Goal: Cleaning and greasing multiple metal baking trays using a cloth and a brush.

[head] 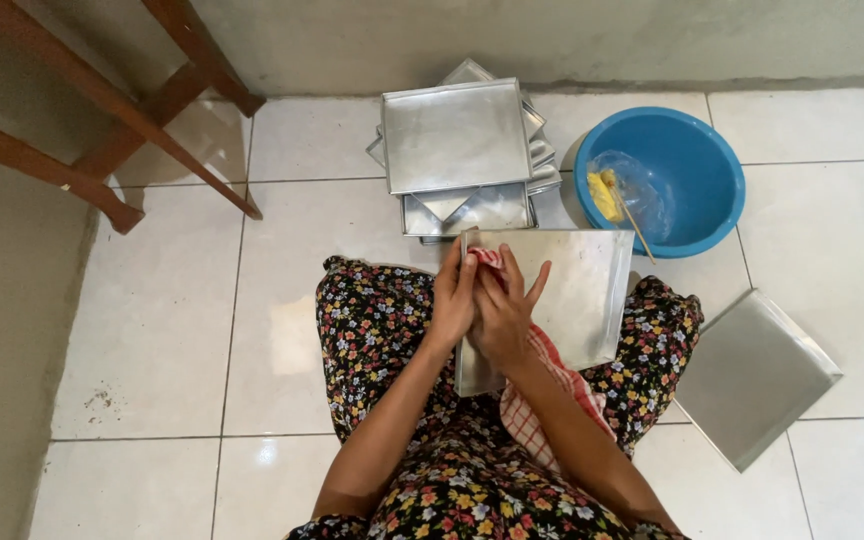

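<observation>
Your lap in the flowered dress [452, 480] fills the bottom of the view, with a red checked cloth [542, 400] trailing across it. Your left hand [452, 300] grips the left edge of a square metal tray [577, 290] that rests tilted on your knees, fingers [464, 270] clenched around the rim. Your right hand [500, 310] presses a bunched end of the cloth against the tray's surface, fingers grasping the fabric. Just beyond the tray, a stack of similar metal trays [457, 135] sits on the white tiled floor [172, 330]. Near it to the right stands a blue basin [697, 165] holding a clear plastic bag with something yellow [607, 195]. 1 more tray [757, 375] lies flat beside your right knee. Wooden furniture legs [132, 110] stand at the upper left.
</observation>
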